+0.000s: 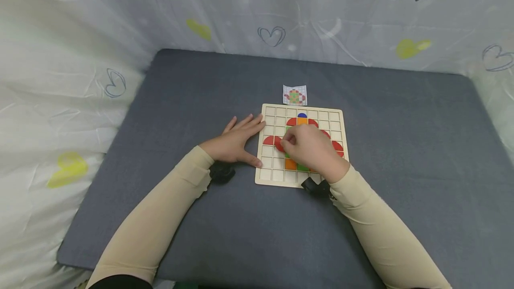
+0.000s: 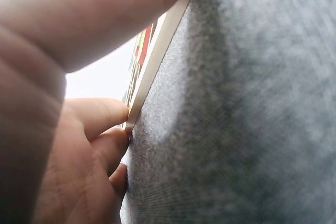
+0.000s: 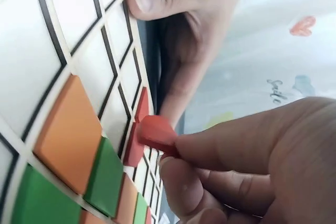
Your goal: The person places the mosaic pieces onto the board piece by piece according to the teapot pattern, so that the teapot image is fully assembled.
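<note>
A light wooden grid board [image 1: 266, 175] lies on the table, partly filled with coloured tiles. My left hand [image 1: 237, 142] is spread at its left side, thumb and fingertips at the edge; the left wrist view shows the fingertips against the board's rim. My right hand [image 1: 311, 146] is over the middle of the board and hides several cells. Between its thumb and finger it pinches a small red tile [image 3: 156, 131], held close over red tiles in the left part of the grid. An orange square tile [image 3: 71, 135] and a green tile [image 3: 105, 177] sit in cells nearer me.
A small printed card [image 1: 295, 96] with a coloured grid picture lies just behind the board. A blue half-round tile [image 1: 302, 115] sits in the far row of the grid. Grey cloth covers the table [image 1: 401, 146], and a white printed curtain [image 1: 341, 12] hangs behind it.
</note>
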`<state>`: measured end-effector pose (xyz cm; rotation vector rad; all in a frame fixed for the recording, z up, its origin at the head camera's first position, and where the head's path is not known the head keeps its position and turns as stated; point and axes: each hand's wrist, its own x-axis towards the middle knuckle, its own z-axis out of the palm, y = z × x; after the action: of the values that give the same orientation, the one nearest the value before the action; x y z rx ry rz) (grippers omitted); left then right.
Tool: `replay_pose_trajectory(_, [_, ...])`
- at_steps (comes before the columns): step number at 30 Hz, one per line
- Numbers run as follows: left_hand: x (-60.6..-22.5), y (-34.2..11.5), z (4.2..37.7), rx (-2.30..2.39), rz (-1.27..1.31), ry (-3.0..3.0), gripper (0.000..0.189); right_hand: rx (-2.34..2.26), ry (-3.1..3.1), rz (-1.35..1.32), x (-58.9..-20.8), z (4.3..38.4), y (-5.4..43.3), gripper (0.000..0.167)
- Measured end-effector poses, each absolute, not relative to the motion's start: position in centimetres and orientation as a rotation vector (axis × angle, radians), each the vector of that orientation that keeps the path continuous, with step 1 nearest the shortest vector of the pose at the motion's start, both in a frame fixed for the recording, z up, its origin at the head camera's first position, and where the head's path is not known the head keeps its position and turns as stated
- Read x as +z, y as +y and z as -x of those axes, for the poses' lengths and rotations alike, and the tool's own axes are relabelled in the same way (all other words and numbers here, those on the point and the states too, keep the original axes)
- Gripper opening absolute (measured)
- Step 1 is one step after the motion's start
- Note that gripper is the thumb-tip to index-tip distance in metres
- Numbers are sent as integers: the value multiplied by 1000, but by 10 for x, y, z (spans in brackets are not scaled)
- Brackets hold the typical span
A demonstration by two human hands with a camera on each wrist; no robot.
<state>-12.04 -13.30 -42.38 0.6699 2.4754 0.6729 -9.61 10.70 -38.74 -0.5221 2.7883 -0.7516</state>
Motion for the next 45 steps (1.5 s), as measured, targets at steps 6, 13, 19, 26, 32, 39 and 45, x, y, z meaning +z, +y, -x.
replay_pose_trajectory(6, [-424, -133, 120, 681, -662, 2479, 123, -732, 2762, 517, -389, 94, 104, 22])
replay_pose_trajectory(13, [-422, -134, 120, 677, -659, 2484, 123, -611, 2784, 525, -389, 94, 101, 20])
replay_pose_trajectory(19, [-424, -134, 121, 683, -661, 2482, 123, -587, 2802, 552, -392, 93, 100, 20])
replay_pose_trajectory(26, [-423, -135, 120, 695, -663, 2482, 123, -554, 2825, 568, -394, 93, 100, 20])
replay_pose_trajectory(32, [-422, -135, 120, 694, -670, 2481, 122, -557, 2810, 651, -391, 91, 101, 9])
replay_pose_trajectory(39, [-422, -136, 121, 684, -686, 2480, 123, -518, 2782, 755, -389, 87, 101, 13])
replay_pose_trajectory(45, [-424, -136, 121, 685, -690, 2470, 122, -501, 2795, 783, -393, 86, 101, 14])
